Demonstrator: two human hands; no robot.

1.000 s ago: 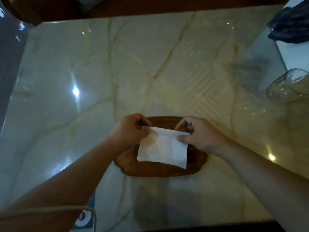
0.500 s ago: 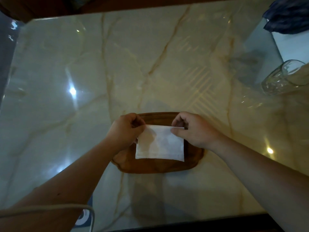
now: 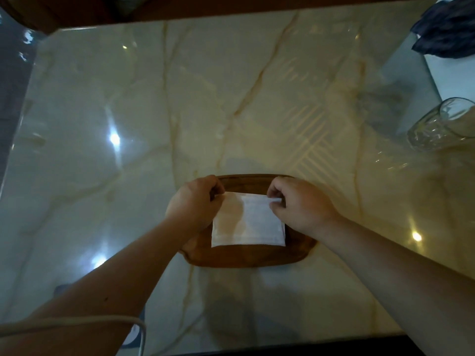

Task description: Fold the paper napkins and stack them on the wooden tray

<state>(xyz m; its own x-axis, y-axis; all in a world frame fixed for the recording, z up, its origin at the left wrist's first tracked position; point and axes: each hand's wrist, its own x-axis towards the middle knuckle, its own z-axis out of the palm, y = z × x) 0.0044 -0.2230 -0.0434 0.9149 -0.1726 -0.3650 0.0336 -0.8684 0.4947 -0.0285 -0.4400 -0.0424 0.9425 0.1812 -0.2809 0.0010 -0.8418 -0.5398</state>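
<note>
A white folded paper napkin [image 3: 248, 222] lies over the brown wooden tray [image 3: 246, 256] in the middle of the marble table. My left hand [image 3: 194, 201] pinches the napkin's far left corner. My right hand [image 3: 299, 204] pinches its far right corner. The napkin's near edge rests flat on the tray, squared to it. Both hands cover the tray's far corners.
A clear drinking glass [image 3: 442, 124] stands at the right edge of the table. A dark blue cloth [image 3: 447, 29] lies on a white surface at the far right. A white cable [image 3: 77, 321] runs across my left forearm at the bottom left.
The napkin has come down from a tilted hold above the tray to lie flat and square on it. Both hands stayed on its far corners.
</note>
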